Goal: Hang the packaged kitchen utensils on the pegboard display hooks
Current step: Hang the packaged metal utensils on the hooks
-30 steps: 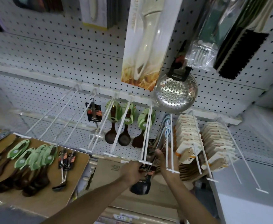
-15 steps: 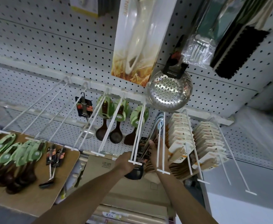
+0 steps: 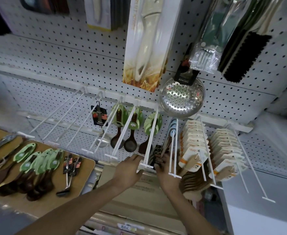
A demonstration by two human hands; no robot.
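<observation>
A white pegboard (image 3: 63, 53) carries a row of long white hooks. My left hand (image 3: 128, 169) grips the front tag of one double hook (image 3: 152, 133). Just right of it, my right hand (image 3: 164, 168) pinches the black card of a packaged utensil (image 3: 157, 150), which sits between that hook and its right-hand neighbour (image 3: 173, 150). The utensil's lower end is hidden behind my hands. Wooden spoons on green cards (image 3: 130, 126) and a steel ladle (image 3: 100, 119) hang further back.
A brown board (image 3: 83, 177) at the lower left holds several green-carded spoons (image 3: 37, 160) and two black-carded utensils (image 3: 70, 167). Packs of wooden spatulas (image 3: 194, 150) fill the hooks to the right. A steel skimmer (image 3: 181, 97) hangs above. A cardboard box (image 3: 139, 195) sits below my hands.
The black utensil hung below my hands with its dark head showing; now it is raised between the hooks and the head is hidden. My left hand has shifted to the hook's front tag.
</observation>
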